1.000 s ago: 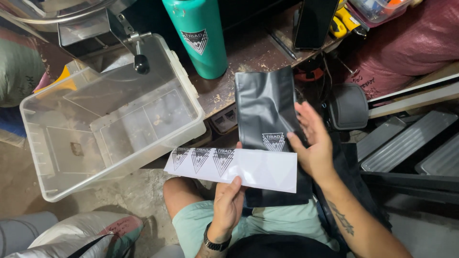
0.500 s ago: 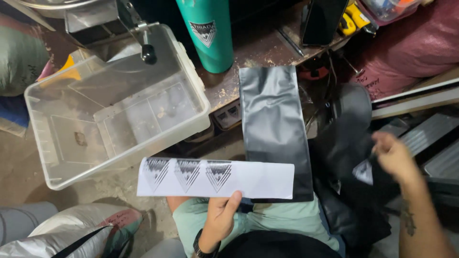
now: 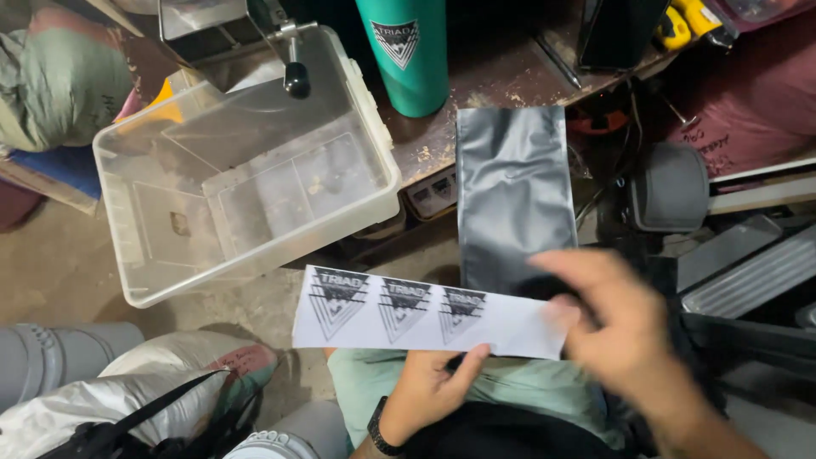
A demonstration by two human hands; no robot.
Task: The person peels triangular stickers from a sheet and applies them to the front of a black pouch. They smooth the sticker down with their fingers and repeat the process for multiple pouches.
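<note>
While you look down from the head cam, your left hand (image 3: 429, 391) has its fingers curled up under a long white paper strip with three black triangle stickers (image 3: 425, 313), thumb pressed on the strip's lower edge, so that hand is closed on it and holding it flat and crossways above your lap. Your right hand (image 3: 620, 327) is blurry, fingers spread loosely and slightly bent, with the fingertips (image 3: 563, 310) right at the strip's right end; can't tell if they actually pinch the paper or only touch it. A flat matte black foil pouch (image 3: 514, 191) stands upright behind the strip, its bottom edge hidden by the paper and your right hand, its top reaching over the edge of a worn brown wooden bench (image 3: 493, 76). Can't tell what's holding the pouch up. On the bench, just left of the pouch's top, stands a tall teal metal bottle with a triangle logo (image 3: 406, 51). Further left, a clear plastic storage tub (image 3: 246, 183) sits tilted, partly over the bench edge, with a black-knobbed metal lever (image 3: 295, 72) hanging above it. Bottom left, a silvery bag (image 3: 110, 399) lies on the floor near your knee.
</note>
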